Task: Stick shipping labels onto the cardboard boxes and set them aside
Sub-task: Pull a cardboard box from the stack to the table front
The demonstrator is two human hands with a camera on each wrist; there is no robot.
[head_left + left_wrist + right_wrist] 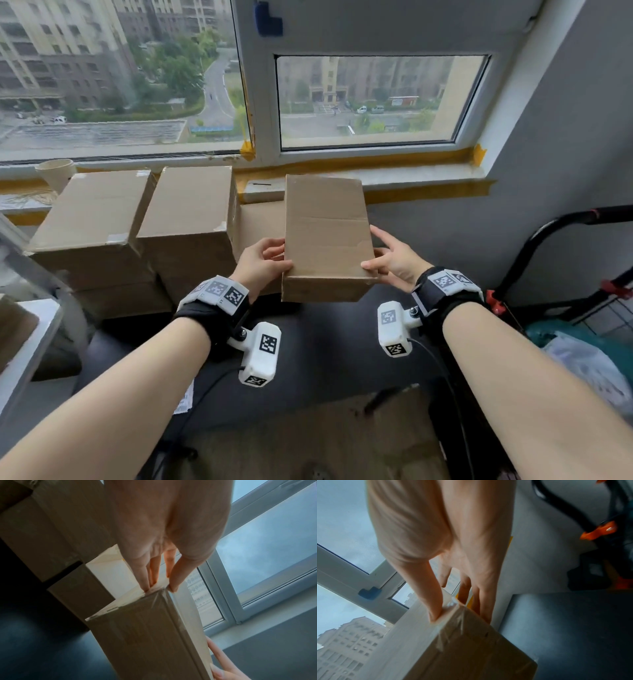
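I hold a small brown cardboard box (pixel 327 236) in the air over the dark table, its long side pointing at the window. My left hand (pixel 281 257) grips the near left corner, thumb on top and fingers down the side. My right hand (pixel 375 255) grips the near right corner, thumb on top, index finger stretched along the right edge. The top face is plain cardboard with a crease. In the left wrist view, my left hand (pixel 159 588) pinches the taped box (pixel 145 635) at its corner. In the right wrist view, the right hand (pixel 460 615) clamps the box (pixel 471 649).
Larger cardboard boxes (pixel 92 209) (pixel 188 205) are stacked at the back left against the window sill (pixel 411 174), with another box (pixel 262 226) behind the held one. A paper cup (pixel 56 171) stands on the sill. A black cart (pixel 548 240) is at the right. Flat cardboard (pixel 342 438) lies near me.
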